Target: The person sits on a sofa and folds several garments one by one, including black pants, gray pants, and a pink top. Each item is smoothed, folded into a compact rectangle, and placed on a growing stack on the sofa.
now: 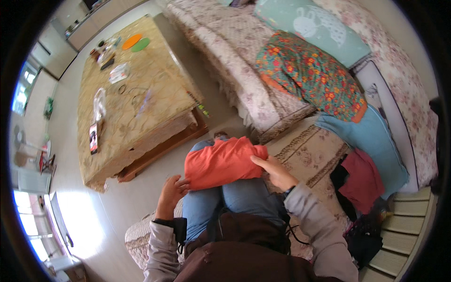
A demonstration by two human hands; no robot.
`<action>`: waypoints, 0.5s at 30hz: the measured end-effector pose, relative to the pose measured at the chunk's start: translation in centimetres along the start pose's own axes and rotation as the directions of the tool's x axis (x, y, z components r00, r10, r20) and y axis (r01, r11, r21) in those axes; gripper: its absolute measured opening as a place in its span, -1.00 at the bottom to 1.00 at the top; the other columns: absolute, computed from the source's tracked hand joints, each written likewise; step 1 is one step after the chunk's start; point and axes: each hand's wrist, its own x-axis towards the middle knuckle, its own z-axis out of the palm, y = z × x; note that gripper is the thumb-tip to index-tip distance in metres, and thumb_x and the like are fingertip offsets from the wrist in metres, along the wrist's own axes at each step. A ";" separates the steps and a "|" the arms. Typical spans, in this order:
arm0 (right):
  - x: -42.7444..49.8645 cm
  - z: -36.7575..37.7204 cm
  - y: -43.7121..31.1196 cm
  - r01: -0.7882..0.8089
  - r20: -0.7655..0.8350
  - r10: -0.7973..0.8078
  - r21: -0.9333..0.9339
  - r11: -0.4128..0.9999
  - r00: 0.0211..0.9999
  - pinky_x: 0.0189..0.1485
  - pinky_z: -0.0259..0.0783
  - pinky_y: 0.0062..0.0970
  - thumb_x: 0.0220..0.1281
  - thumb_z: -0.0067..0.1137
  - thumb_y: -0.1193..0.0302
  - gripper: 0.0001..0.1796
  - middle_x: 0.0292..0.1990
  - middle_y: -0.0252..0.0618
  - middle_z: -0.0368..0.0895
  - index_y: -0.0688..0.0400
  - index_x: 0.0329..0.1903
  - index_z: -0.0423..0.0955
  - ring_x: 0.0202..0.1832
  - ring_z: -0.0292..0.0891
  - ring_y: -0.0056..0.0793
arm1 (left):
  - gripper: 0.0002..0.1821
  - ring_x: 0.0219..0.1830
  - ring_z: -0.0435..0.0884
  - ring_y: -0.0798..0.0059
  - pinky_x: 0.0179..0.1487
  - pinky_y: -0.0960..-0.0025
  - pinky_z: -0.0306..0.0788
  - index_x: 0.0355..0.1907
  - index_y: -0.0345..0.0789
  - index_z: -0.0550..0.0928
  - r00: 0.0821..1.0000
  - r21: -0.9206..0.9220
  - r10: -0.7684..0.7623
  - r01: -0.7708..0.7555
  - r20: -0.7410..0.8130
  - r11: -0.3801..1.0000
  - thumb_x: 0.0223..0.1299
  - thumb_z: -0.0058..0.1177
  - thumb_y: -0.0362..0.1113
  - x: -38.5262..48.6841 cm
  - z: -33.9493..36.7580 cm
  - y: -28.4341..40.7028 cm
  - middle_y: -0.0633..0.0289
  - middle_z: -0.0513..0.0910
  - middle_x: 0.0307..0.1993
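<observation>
An orange-red cloth garment (223, 164), partly folded, lies across the knees of my blue jeans (243, 197). My right hand (276, 171) grips its right end, thumb on top and fingers beneath. At its lower left corner is my left hand (172, 194), with bent fingertips touching the edge; whether they pinch the fabric is unclear. To the right, a dusty-red cloth (363, 179) and dark clothes (364, 239) lie heaped on the sofa.
A table (158, 81) with a patterned cover stands ahead to the left, bearing a phone (93, 138), orange (131, 42) and green (140, 45) discs and small items. A floral-covered sofa (225, 53) holds a flowered cloth (310, 75), a blue pillow (378, 141) and a pale green pillow (317, 28).
</observation>
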 end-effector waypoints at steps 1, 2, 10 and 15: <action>0.9 -0.7 0.9 0.062 0.145 -0.083 0.143 0.988 0.986 0.20 0.36 -0.45 0.25 0.25 0.23 -0.40 0.10 -0.27 0.55 0.24 0.26 0.35 0.18 0.43 -0.51 | -0.60 -0.27 0.61 0.27 -0.22 0.28 0.57 0.08 -0.20 0.36 0.989 0.192 0.125 -0.108 -0.075 0.975 0.30 0.04 -0.06 0.2 -0.2 -0.3 -0.02 0.58 -0.02; 2.0 -0.9 1.7 0.169 0.237 -0.167 0.012 0.986 0.957 0.29 0.26 -0.42 0.26 0.16 0.39 -0.48 0.21 -0.24 0.46 0.20 0.26 0.38 0.23 0.38 -0.47 | -0.53 -0.18 0.60 0.30 -0.16 0.28 0.55 0.12 -0.22 0.35 0.979 0.374 0.191 -0.151 -0.073 0.915 0.31 0.02 0.01 1.0 -0.3 -0.5 0.03 0.57 -0.02; 5.4 0.5 0.3 0.484 0.212 -0.439 -0.269 0.833 0.873 -0.12 0.45 -0.35 -0.14 0.22 0.56 -0.65 -0.15 -0.14 0.67 0.06 -0.17 0.60 -0.13 0.61 -0.22 | -0.45 0.07 0.53 0.33 0.13 0.34 0.41 0.23 -0.46 0.40 0.956 0.790 0.274 -0.248 0.106 0.560 0.18 0.09 -0.33 7.1 1.9 -0.1 0.07 0.53 0.08; 3.8 2.7 -4.0 0.346 0.012 -0.349 0.094 0.933 0.937 -0.22 0.31 -0.49 -0.28 0.19 0.65 -0.65 -0.35 -0.44 0.51 0.15 -0.28 0.50 -0.27 0.37 -0.53 | -0.49 0.13 0.49 0.27 0.14 0.23 0.42 0.21 -0.37 0.43 0.868 0.506 0.203 -0.439 0.454 0.743 0.21 0.07 -0.25 2.6 3.9 4.8 0.07 0.45 0.17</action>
